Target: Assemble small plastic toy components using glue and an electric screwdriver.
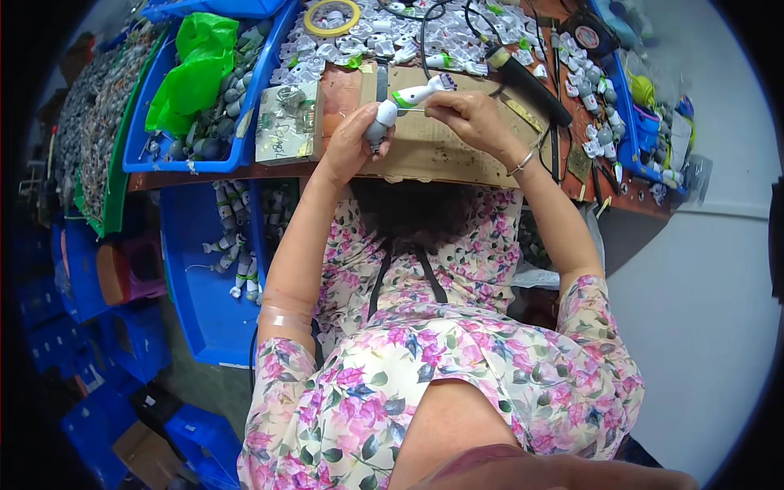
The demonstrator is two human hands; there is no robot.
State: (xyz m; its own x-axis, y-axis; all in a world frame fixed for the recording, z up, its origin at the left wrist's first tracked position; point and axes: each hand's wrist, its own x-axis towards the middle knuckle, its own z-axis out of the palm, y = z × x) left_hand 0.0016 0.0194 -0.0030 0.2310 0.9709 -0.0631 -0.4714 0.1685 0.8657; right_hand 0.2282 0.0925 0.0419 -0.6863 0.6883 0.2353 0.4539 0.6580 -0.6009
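Note:
My left hand (353,140) is closed around the grey and white body of a small plastic toy-like figure (383,120), held just above the cardboard. A white and green arm-like part (415,93) with a dark purple tip slants up and right from it; the joint between them is hard to see. My right hand (469,120) is closed in a pinch, just right of the figure. From its fingertips a thin pale cord-like strand (415,109) runs left toward the figure. The strand's exact kind cannot be made out.
Cardboard (416,155) covers the near tabletop. White plastic parts (392,41) are heaped behind, with a yellow tape ring (331,16). A boxy device (289,124) and blue bin (224,163) stand left. A dark cylindrical tool (531,86) with cables lies right. Another blue tray (208,318) sits below.

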